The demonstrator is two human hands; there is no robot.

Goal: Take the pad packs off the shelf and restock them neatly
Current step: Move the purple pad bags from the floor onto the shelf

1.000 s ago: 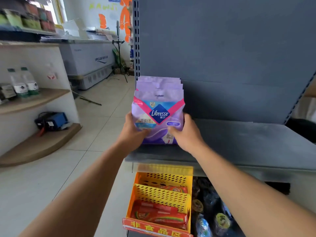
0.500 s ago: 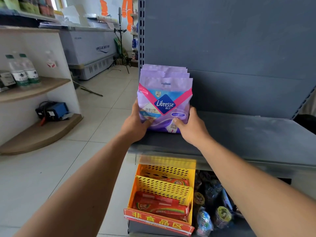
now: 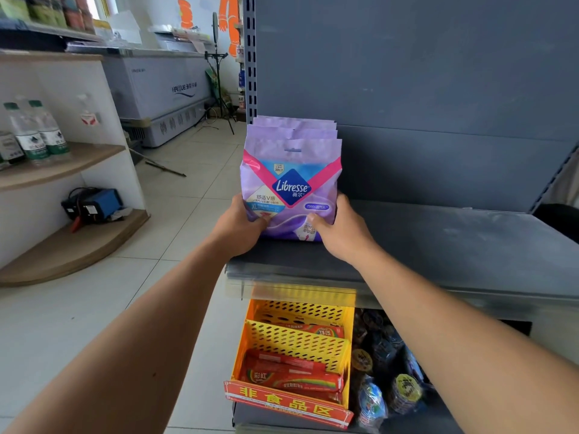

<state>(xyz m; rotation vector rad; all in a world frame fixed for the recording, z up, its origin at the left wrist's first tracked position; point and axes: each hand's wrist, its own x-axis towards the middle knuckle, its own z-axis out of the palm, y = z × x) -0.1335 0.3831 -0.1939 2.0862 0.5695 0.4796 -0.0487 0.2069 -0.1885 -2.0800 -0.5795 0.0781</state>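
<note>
Upright on the shelf (image 3: 438, 245), three packs (image 3: 291, 183) are stacked front to back. They are gripped at the base by the left hand (image 3: 241, 227) and right hand (image 3: 338, 233).

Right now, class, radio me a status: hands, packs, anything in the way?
Left hand and right hand grip the front pack. Packs upright in a row at shelf's left end. Nothing in the way.

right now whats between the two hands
The front pad pack of the upright row on the grey shelf. The left hand and right hand grip its lower corners, thumbs on its face. The head view shows it.
</note>
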